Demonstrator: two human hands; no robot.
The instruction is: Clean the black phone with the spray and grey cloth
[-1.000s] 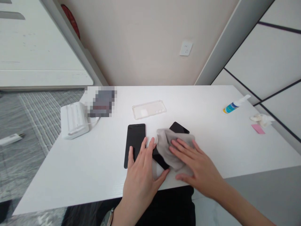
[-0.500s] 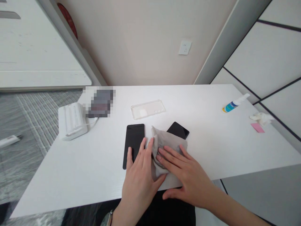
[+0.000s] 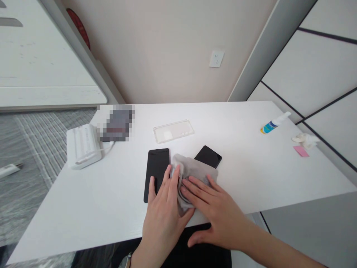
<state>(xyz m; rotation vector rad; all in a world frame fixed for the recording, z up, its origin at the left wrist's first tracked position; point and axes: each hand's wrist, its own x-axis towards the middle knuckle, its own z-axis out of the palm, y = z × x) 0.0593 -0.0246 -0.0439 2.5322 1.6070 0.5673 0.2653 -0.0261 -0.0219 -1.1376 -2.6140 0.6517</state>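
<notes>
Here, right hand (image 3: 220, 217) — flat on cloth (image 3: 192, 176)

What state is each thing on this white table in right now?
Left phone: flat, screen dark, left hand resting on it.
Right phone: flat, screen dark, mostly covered by the cloth.
Grey cloth: crumpled, pressed flat under the right hand.
Clear case: empty, lying flat.
Spray bottle: lying on its side.
White box: closed.
</notes>
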